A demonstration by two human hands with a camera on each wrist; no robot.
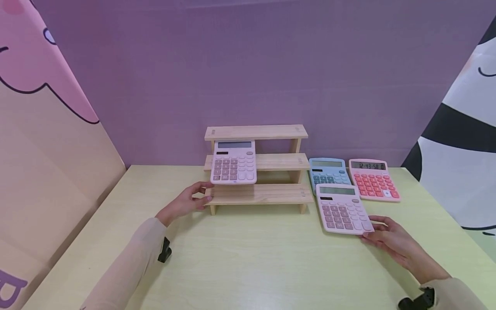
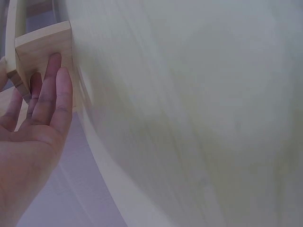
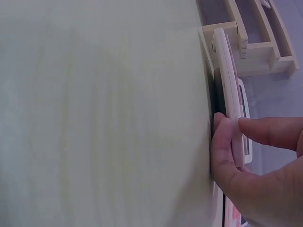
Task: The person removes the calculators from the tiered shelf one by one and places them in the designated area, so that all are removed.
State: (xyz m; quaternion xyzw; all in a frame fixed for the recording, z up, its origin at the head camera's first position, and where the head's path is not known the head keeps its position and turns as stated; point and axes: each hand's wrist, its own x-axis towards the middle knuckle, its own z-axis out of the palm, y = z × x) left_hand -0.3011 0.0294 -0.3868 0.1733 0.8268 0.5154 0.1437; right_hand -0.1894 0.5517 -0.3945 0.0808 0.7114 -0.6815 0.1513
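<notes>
A three-step wooden display rack (image 1: 267, 194) stands at the back of the table. My left hand (image 1: 187, 201) grips the left end of its lowest step; in the left wrist view the fingers (image 2: 62, 97) reach under the board. One pale pink calculator (image 1: 234, 163) leans on the rack's left side, its foot on the lowest step. With thumb and fingers, my right hand (image 1: 399, 243) pinches the lower right corner of a second pale pink calculator (image 1: 342, 211). This one is tilted and overlaps a blue calculator (image 1: 328, 168) behind it.
Right of the blue calculator lies a coral-pink calculator (image 1: 375, 181) with digits on its display. A purple backdrop (image 1: 255, 64) rises directly behind the rack. Printed cartoon panels flank the pale wooden table (image 1: 248, 262) on both sides.
</notes>
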